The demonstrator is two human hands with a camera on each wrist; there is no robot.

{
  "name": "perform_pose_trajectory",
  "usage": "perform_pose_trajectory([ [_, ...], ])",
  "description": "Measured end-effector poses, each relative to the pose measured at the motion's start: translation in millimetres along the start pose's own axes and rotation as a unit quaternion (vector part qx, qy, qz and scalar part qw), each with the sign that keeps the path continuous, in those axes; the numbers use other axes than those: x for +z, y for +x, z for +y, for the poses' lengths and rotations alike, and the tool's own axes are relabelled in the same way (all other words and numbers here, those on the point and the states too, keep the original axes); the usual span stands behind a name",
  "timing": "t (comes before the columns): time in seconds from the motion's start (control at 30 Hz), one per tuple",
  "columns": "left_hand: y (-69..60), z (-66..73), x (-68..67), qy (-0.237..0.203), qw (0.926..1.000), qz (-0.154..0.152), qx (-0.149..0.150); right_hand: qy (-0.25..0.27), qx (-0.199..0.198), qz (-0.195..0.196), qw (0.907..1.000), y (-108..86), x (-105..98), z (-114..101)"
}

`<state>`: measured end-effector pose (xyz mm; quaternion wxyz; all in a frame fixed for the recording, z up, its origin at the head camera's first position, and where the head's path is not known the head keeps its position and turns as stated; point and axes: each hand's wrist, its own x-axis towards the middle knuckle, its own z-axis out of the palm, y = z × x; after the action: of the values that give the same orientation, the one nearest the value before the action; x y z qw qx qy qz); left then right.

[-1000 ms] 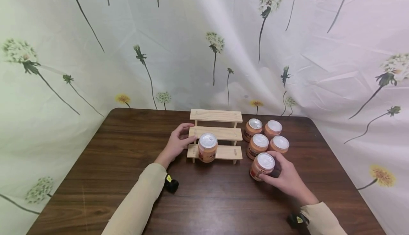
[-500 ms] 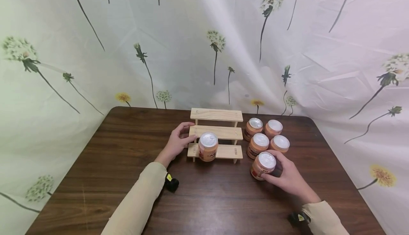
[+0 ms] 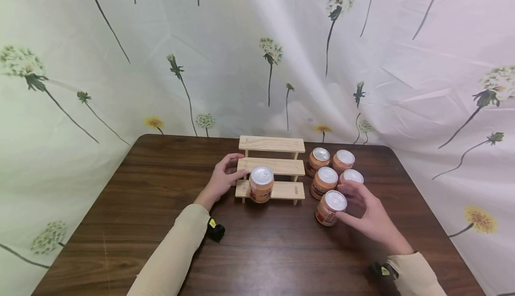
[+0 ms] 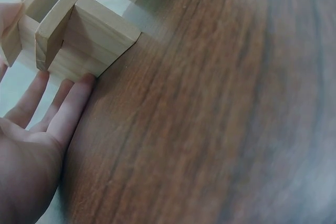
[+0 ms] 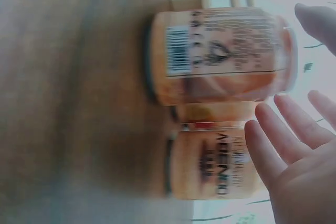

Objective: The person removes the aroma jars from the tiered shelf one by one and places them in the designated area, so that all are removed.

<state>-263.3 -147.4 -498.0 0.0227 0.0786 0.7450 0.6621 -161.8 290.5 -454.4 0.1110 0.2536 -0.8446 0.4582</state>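
Note:
A three-step wooden display stand (image 3: 271, 166) is on the table, with one orange can (image 3: 261, 188) upright on its lowest step, left of the middle. My left hand (image 3: 223, 177) holds the stand's left end, thumb on the middle step's front. In the left wrist view, several fingertips touch its side (image 4: 79, 61). My right hand (image 3: 372, 217) is spread beside the nearest can (image 3: 327, 211) of the group right of the stand. In the right wrist view, a gap shows between my right fingers (image 5: 294, 135) and that can's barcode label (image 5: 220, 51).
Behind the nearest can stand several more orange cans, among them a can (image 3: 323, 184) close to the stand's right side and a can (image 3: 344, 162) farther back. The dark wooden table (image 3: 257, 255) ends at a dandelion-print cloth (image 3: 225, 63).
My right hand has let go of the nearest can and drawn slightly to the right, its fingers opening. The can stays upright in place. My left hand keeps its hold on the stand.

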Motion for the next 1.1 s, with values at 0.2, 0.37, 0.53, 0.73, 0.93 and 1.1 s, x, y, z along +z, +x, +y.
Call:
perform_pose_trajectory([
  [0.2,0.8,-0.7,0.1,0.003,1.0,0.0,0.004,0.002,-0.029,0.015,0.9995,12.4,-9,-15],
  [0.37,0.0,-0.2,0.2,0.003,1.0,0.0,0.004,-0.016,-0.043,0.015,0.9988,24.8,-2,-28],
  [0.53,-0.8,0.1,0.7,0.0,1.0,-0.002,0.003,-0.017,-0.074,-0.001,0.9971,38.4,17,-45],
  [0.73,-0.3,-0.3,0.5,-0.004,1.0,-0.003,0.004,-0.027,-0.098,-0.035,0.9942,55.0,45,-68],
  [0.93,-0.2,-0.3,0.1,-0.007,1.0,-0.005,0.004,-0.026,-0.12,-0.062,0.9905,70.5,75,-78],
  [1.1,0.4,-1.0,0.4,-0.01,0.9999,-0.009,0.001,-0.031,-0.102,-0.086,0.9906,80.9,101,-79],
])
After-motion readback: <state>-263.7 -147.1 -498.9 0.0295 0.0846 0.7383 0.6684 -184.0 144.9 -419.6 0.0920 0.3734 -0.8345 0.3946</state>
